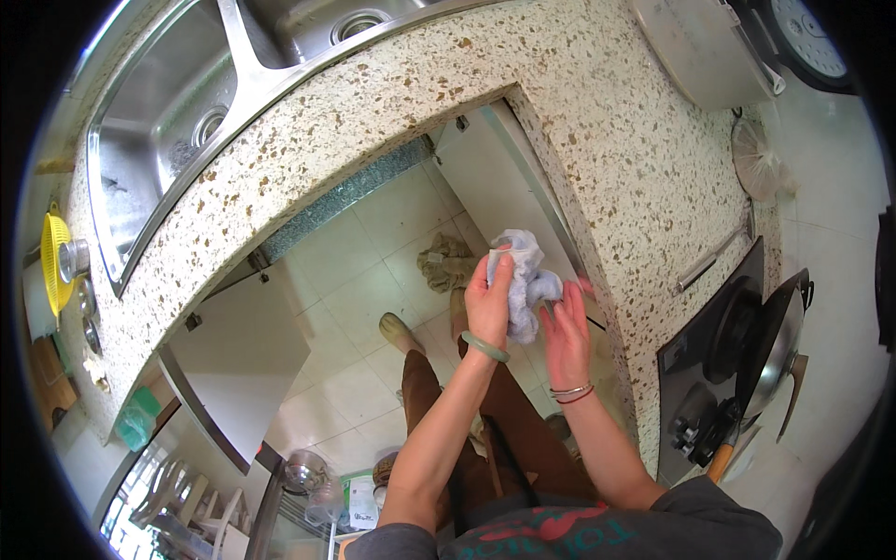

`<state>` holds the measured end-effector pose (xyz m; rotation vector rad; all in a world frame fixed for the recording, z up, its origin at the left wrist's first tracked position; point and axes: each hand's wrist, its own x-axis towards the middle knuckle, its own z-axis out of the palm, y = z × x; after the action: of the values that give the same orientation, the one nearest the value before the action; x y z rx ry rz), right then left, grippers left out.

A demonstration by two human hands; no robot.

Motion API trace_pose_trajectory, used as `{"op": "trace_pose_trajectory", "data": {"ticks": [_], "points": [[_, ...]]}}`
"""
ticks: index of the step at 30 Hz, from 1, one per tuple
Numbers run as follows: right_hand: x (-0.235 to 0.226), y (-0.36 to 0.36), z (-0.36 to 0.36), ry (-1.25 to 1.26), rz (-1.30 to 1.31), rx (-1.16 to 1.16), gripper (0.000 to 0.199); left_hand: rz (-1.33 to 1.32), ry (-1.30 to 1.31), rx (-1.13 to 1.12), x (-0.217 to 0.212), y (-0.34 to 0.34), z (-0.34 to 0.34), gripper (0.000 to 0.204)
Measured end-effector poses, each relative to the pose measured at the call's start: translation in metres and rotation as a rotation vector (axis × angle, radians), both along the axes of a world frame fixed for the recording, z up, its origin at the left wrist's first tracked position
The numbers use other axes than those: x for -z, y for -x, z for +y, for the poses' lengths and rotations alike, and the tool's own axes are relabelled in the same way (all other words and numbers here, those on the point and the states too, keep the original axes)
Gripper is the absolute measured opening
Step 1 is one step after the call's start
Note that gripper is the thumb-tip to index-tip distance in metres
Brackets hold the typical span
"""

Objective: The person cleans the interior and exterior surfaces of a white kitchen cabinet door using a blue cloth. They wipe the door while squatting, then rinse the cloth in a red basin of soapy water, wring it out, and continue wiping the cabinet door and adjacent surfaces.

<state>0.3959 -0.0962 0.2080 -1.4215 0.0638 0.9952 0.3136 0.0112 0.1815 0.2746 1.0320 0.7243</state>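
Note:
A crumpled pale lavender-white cloth (525,313) hangs in front of me over the floor, just inside the counter's inner edge. My left hand (490,301), with a green bangle at its wrist, is closed on the cloth's left side, thumb uppermost. To the right of the cloth, my right hand (567,341) has its fingers stretched out and slightly apart. Its fingertips are close to a loose fold; whether they touch it I cannot tell. Below, a brown-green rag (445,262) lies bunched on the tiles near my shoes.
A speckled stone counter (392,98) curves around me. The double steel sink (159,121) is at far left, beside a yellow colander (56,261). A gas stove (691,383) with a wok (779,350) stands at right. Under the counter, a cabinet door (238,350) hangs open.

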Motion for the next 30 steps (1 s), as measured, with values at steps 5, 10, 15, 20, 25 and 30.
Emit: {"op": "trace_pose_trajectory", "data": {"ticks": [5, 10, 15, 20, 25, 30], "points": [[0.019, -0.007, -0.014, 0.042, -0.077, 0.234, 0.057, -0.009, 0.019, -0.010, -0.014, 0.003, 0.000, 0.035], [0.028, -0.002, -0.011, -0.009, -0.253, 0.148, 0.052, -0.024, 0.049, 0.061, -0.016, 0.014, -0.009, 0.038], [0.020, -0.009, -0.015, 0.097, -0.304, 0.031, 0.050, -0.094, 0.002, 0.005, -0.024, 0.028, -0.014, 0.045], [0.035, -0.007, -0.032, 0.379, -0.608, -0.293, 0.045, -0.244, 0.057, -0.077, -0.031, 0.043, -0.022, 0.052], [0.021, 0.061, -0.021, 0.257, -0.929, -0.647, 0.040, -0.211, -0.116, -0.039, -0.066, 0.081, -0.029, 0.049], [0.015, 0.104, 0.019, 0.062, -0.575, -0.634, 0.037, 0.866, -1.038, 0.349, -0.051, 0.099, -0.019, 0.051]]}}
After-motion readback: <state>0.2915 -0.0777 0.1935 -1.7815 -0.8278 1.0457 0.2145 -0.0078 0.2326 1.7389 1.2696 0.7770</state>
